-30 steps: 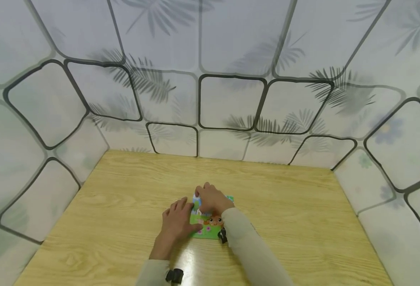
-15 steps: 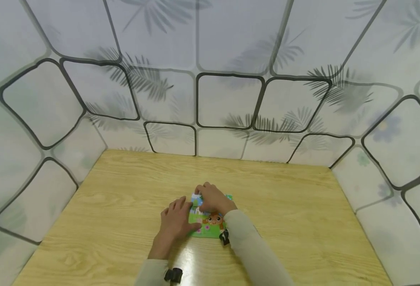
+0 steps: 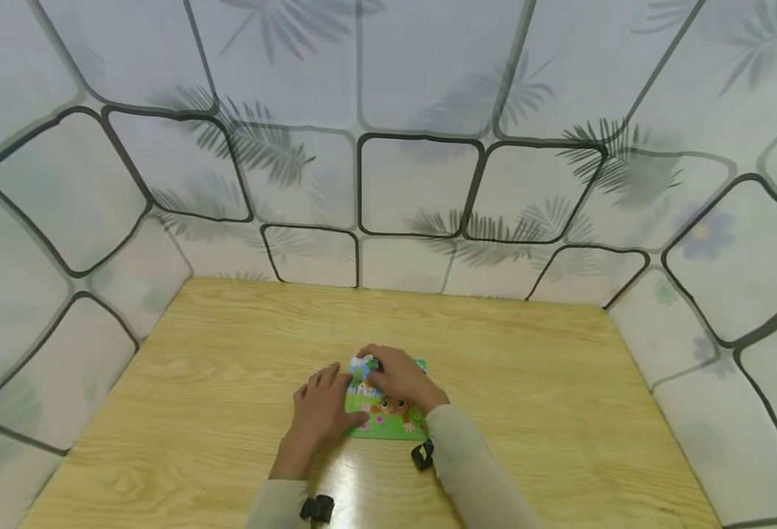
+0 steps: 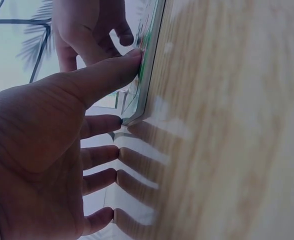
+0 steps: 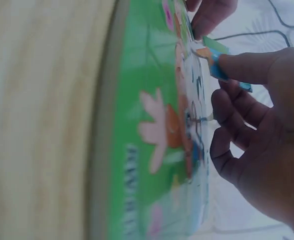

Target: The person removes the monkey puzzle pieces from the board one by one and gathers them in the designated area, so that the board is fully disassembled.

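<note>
A colourful jigsaw puzzle board (image 3: 385,432), with a brown cartoon animal face on green, lies flat on the table. My right hand (image 3: 402,378) is over its upper part. In the right wrist view, the thumb and fingers of my right hand (image 5: 277,105) pinch a small blue and orange puzzle piece (image 5: 214,67) just off the board's surface. My left hand (image 3: 322,408) is at the board's left edge. The left wrist view shows the left hand's thumb (image 4: 112,75) resting on the board (image 4: 148,65), the index fingertip by its corner, and the other fingertips on the table.
The wood-grain table (image 3: 527,382) extends around the board. Fabric-like walls (image 3: 421,184) with dark outlines and leaf prints enclose its back and sides. Black camera straps (image 3: 318,508) sit on both wrists.
My right hand has drawn slightly back and to the right with its wrist lower, showing more of the board. The left hand keeps its place on the board's edge.
</note>
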`<state>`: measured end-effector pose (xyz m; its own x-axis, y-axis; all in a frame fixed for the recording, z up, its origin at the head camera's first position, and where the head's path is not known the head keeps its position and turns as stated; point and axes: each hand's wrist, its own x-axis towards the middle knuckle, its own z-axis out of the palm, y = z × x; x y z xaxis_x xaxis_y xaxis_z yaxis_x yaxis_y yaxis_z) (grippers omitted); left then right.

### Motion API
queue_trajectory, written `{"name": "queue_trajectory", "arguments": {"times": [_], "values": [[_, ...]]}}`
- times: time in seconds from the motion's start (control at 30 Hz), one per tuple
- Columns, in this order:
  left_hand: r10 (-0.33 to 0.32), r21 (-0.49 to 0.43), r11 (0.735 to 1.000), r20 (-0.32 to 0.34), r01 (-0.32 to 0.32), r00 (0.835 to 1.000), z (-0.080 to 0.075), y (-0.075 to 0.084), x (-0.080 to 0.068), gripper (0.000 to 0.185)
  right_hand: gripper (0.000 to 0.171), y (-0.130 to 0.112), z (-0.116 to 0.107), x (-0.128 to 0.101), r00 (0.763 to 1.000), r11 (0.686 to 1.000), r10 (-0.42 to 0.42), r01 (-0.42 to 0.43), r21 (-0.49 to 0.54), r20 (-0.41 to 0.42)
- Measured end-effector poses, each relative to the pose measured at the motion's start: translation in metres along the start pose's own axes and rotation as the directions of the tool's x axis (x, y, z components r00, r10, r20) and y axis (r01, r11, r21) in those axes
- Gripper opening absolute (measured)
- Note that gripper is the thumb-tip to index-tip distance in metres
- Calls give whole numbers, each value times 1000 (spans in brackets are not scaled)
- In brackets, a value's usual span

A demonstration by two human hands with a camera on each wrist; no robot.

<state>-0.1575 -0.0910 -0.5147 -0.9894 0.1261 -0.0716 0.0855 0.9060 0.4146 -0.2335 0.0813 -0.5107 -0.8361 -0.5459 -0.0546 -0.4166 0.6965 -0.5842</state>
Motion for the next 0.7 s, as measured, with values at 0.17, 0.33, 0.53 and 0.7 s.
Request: {"name": "queue_trajectory", "arguments": {"times": [0.17,0.33,0.53,0.7], "values": [[-3,6,1000,3,3,1000,0,1,2,77,32,6,-2,-6,998,993,9,-2,122,-59],[-1,-17,1000,-7,1,1000,2,1,2,77,32,12,-9,-15,990,982,54,-29,188,-132],[-5,-41,999,-4,5,1000,2,0,-1,78,31,22,-17,-31,984,980,81,-50,192,-158],[-1,-48,999,-14,0,1000,2,0,-2,78,24,37,-23,-43,977,983,116,-87,162,-179]]}}
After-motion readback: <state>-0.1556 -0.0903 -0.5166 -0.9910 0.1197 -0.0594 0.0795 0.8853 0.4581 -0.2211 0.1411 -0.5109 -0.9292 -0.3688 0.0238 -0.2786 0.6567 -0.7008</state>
